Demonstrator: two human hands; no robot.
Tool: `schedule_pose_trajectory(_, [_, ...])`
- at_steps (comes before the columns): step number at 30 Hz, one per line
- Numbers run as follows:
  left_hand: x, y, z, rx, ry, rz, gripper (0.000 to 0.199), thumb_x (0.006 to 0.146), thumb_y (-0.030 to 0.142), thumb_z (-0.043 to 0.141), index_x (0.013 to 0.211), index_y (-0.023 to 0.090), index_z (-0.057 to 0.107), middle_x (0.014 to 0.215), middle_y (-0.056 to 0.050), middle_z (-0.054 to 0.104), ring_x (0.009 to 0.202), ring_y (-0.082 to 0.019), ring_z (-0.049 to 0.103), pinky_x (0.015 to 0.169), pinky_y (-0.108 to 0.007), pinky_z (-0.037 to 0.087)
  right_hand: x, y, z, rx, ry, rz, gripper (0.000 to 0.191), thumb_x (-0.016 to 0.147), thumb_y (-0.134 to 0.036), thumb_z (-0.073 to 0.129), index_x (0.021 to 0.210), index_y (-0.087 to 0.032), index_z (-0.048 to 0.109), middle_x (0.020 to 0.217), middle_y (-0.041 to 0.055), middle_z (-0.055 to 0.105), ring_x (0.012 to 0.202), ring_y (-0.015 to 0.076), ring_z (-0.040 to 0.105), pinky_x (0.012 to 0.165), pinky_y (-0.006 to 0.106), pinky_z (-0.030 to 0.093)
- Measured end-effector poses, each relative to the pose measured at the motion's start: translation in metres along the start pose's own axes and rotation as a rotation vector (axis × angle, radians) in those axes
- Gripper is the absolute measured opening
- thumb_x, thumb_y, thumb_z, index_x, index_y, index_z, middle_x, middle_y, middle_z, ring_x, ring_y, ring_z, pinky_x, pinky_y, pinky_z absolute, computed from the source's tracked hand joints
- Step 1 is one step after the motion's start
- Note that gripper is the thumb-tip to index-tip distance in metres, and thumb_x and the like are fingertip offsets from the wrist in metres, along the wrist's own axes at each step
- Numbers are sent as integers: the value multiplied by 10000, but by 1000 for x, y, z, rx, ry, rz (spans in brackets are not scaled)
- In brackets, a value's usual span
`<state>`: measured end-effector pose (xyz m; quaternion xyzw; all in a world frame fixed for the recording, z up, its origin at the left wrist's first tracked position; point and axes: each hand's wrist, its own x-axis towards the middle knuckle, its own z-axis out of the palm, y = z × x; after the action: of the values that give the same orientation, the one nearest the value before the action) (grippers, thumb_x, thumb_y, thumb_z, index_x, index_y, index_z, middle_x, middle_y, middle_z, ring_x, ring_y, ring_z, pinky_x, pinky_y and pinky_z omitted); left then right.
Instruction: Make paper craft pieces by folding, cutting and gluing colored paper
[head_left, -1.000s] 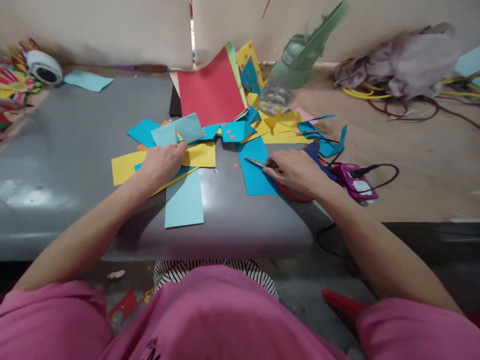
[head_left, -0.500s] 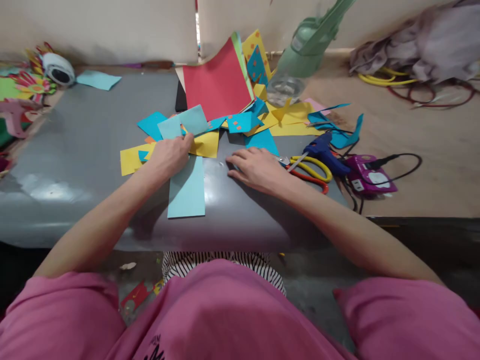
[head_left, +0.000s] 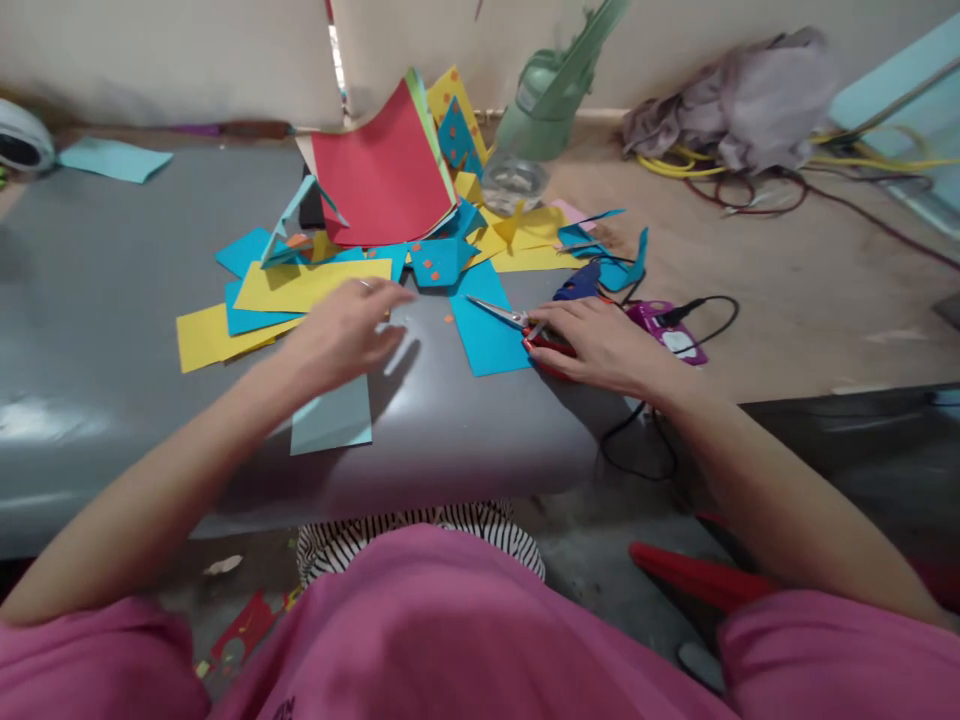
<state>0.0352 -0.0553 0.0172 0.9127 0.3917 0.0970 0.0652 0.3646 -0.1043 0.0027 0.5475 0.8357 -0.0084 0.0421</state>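
Observation:
My right hand is closed over the handles of a pair of scissors, whose blades point left above a blue sheet of paper. My left hand hovers with thumb and fingers apart, holding nothing. Beneath it lies a pale blue strip of paper, partly covered by the hand and wrist. Just behind the left hand are a yellow sheet and other yellow and blue pieces. A folded blue paper piece with orange spots rests between the hands, farther back.
A stack of coloured sheets, red on top, leans at the back beside a green bottle. To the right are a blue glue gun, a purple power socket with cables, and a crumpled grey cloth.
My right hand has taken hold of the scissors and turned them leftward. My left hand has lifted off the papers and opened. A yellow sheet now lies farther left, and the view has shifted right.

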Motion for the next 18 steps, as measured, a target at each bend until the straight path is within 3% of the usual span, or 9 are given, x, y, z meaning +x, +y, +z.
schedule_pose_trajectory(2, [13,29,17,-15,-78,185,351,985,299,537,1286,138,621,1361,-141,635,1213,-251,613,1031,-371,485,-6,7,-1,36,-15,-1,563,956,-530,467,1367,-163,583,1358,181,643,1199,369,593,958,491,458])
schedule_pose_trajectory(4, [27,52,34,57,-132,286,311,988,328,534,1209,140,646,1281,-138,666,1139,-263,639,960,-375,508,-8,4,0,46,0,13,595,939,-542,486,1390,-164,570,1384,186,619,1211,370,587,975,497,465])
schedule_pose_trajectory(7, [43,71,51,226,-157,310,274,991,135,408,1097,116,660,1050,-144,711,982,-253,675,782,-336,515,-7,-11,3,35,32,53,565,918,-409,501,1402,-125,562,1386,204,607,1166,358,609,959,469,490])
schedule_pose_trajectory(9, [50,74,53,278,-160,315,327,968,51,351,1068,111,657,989,-147,712,931,-241,683,719,-313,499,-5,-18,5,19,50,91,588,875,-329,515,1417,-101,545,1348,214,625,1135,364,622,954,470,497])
schedule_pose_trajectory(11, [55,70,46,247,-166,224,316,968,56,363,1079,118,652,1001,-140,722,915,-230,696,711,-301,500,-1,-19,4,64,78,121,650,835,-316,537,1438,-74,512,1331,229,633,1144,377,622,966,484,497])
schedule_pose_trajectory(13, [61,59,32,160,-141,8,273,974,103,409,1110,134,644,1020,-120,737,908,-222,712,748,-308,517,2,-12,0,178,125,174,694,814,-341,559,1450,-73,489,1337,227,638,1166,381,623,980,495,498])
schedule_pose_trajectory(14, [63,52,23,113,-97,-107,256,975,130,434,1123,144,642,1032,-111,742,917,-222,716,790,-326,527,4,-8,-3,251,150,218,697,810,-357,566,1447,-86,490,1327,217,651,1166,377,629,981,498,501])
schedule_pose_trajectory(16, [68,35,3,-11,22,-189,223,966,190,497,1138,144,632,1028,-82,747,943,-207,712,865,-346,535,8,1,-9,402,180,313,679,815,-387,573,1432,-114,501,1285,192,683,1132,358,655,965,491,516])
schedule_pose_trajectory(18, [69,17,-17,-100,224,-263,177,940,194,536,1076,125,625,1003,-43,744,889,-158,707,868,-328,548,10,7,-14,512,183,386,661,824,-419,573,1417,-132,513,1249,176,702,1074,336,682,934,473,533])
